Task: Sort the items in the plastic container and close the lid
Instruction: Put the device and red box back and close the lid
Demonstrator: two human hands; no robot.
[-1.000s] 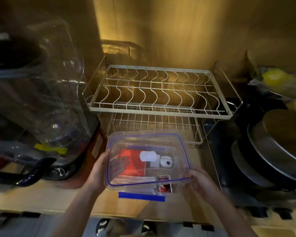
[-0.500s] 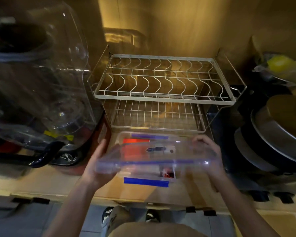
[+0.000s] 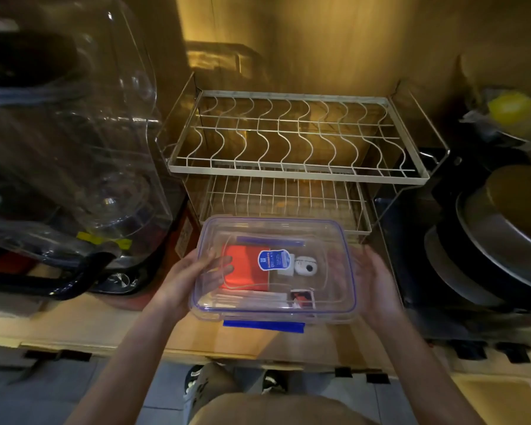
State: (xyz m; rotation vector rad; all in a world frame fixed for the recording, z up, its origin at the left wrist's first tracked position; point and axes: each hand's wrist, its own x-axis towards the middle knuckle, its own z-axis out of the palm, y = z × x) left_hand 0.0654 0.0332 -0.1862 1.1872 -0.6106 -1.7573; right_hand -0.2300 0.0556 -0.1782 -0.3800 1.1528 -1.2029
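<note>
A clear plastic lid with a blue seal line and a blue-white sticker lies level over the clear container, whose blue front clasp sticks out below. My left hand grips the lid's left edge, with fingers showing under the plastic. At the lid's right edge, my right hand holds on. Through the lid I see a red flat item, a white round case and a small card.
A two-tier wire dish rack stands just behind the container. Large clear plastic vessels crowd the left. Stacked metal pans fill the right. The container rests on a wooden shelf near its front edge.
The lid was turned over between my hands, passing edge-on half a second ago. Its sticker now faces up and it lies flat over the container.
</note>
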